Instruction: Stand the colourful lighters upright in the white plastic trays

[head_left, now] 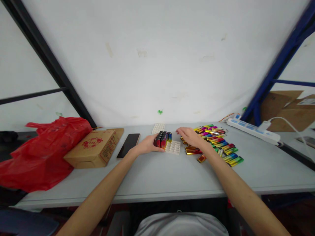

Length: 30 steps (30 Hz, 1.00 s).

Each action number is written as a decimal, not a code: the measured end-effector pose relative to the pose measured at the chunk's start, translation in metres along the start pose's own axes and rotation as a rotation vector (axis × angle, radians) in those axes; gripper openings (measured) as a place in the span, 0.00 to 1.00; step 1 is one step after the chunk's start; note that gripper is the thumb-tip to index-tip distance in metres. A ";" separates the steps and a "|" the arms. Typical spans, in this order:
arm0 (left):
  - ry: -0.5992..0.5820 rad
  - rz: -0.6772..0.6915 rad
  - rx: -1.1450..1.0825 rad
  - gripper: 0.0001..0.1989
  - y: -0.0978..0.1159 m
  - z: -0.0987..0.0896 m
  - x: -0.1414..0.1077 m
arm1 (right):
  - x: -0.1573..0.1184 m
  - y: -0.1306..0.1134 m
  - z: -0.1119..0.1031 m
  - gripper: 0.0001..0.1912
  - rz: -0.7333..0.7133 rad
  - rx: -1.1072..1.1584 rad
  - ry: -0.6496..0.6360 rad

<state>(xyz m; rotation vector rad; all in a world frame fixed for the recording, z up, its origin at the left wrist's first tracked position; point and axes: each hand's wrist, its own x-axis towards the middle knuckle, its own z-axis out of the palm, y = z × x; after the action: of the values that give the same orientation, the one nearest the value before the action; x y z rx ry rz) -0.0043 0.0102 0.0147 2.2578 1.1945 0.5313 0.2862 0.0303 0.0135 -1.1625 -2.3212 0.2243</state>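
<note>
My left hand [149,144] is closed around the left side of a group of standing shiny tubes [162,141], thumb at the front, other fingers partly hidden behind them. These tubes have dark tops and sides shading from red to blue and yellow. They stand in a white tray with round hollows [173,148], whose right part shows bare hollows. My right hand [189,135] hovers at the left edge of a heap of lying metallic-coloured tubes [220,143]. Its fingers stretch leftward with nothing visible in them; the thumb is hidden.
A second white hollowed tray [158,128] lies behind, near the wall. Left of my hands are a dark phone [129,145], a brown cardboard box [92,147] and a red plastic bag [46,150]. A white power strip [253,131] runs along the table's right side.
</note>
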 end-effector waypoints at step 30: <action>-0.001 -0.004 0.042 0.44 -0.002 0.000 0.000 | -0.012 0.044 -0.017 0.09 0.210 -0.243 -0.133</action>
<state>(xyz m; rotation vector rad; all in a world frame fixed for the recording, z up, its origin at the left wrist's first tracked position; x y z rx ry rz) -0.0055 0.0113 0.0138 2.2904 1.2196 0.5079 0.3319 0.0464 0.0068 -1.5572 -2.3893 0.0986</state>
